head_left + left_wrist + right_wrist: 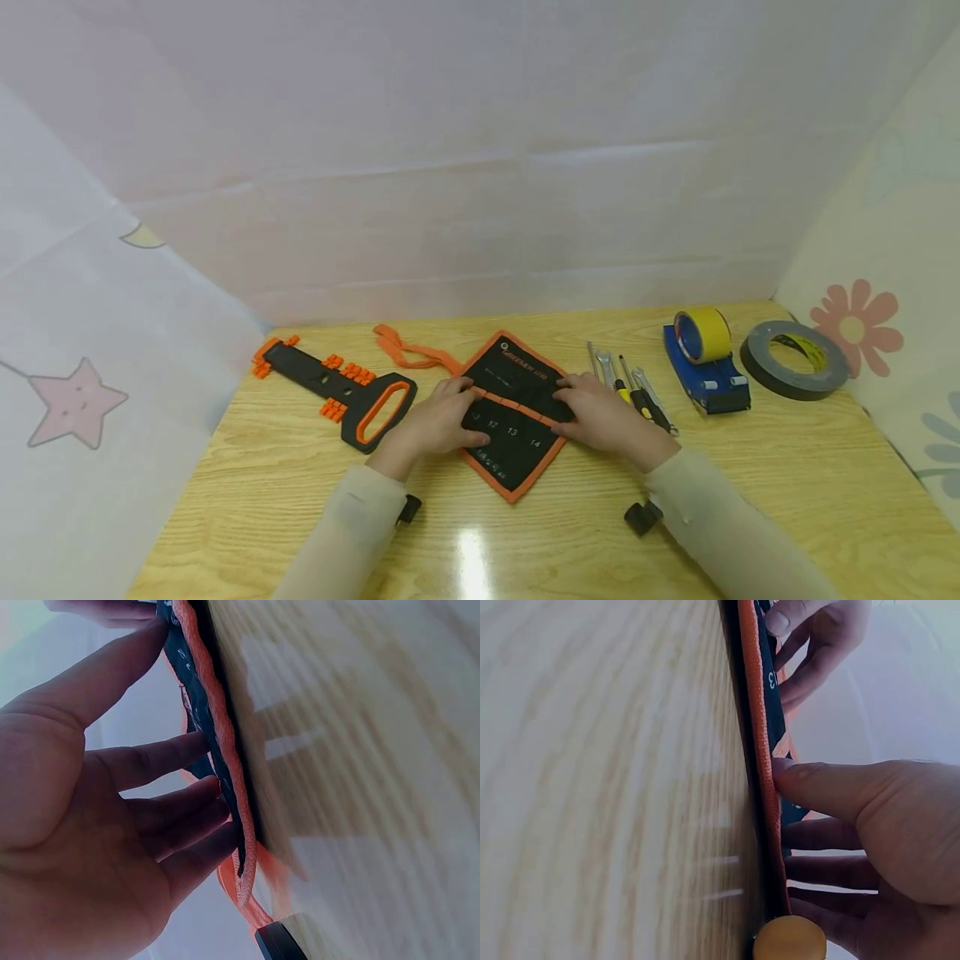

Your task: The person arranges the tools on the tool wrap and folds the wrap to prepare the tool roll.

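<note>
A black tool-roll pouch [517, 379] with orange trim lies unrolled at the middle of the wooden table [750, 492]. My left hand [453, 402] rests on its left part, fingers laid flat near the orange middle band. My right hand [576, 398] rests on its right part the same way. In the left wrist view the left hand [169, 776] touches the pouch [201, 697] with straight fingers and thumb. The right wrist view shows the right hand [810, 825] with its thumb pressing the pouch's orange edge [754, 712]. Nothing is gripped.
Wrenches and screwdrivers [633, 390] lie just right of the pouch. A blue dispenser with yellow tape [705, 360] and a black tape roll [795, 360] sit at the far right. A black-and-orange tool holder [337, 387] lies left, behind it an orange strap [408, 352]. Pale curtains enclose the table.
</note>
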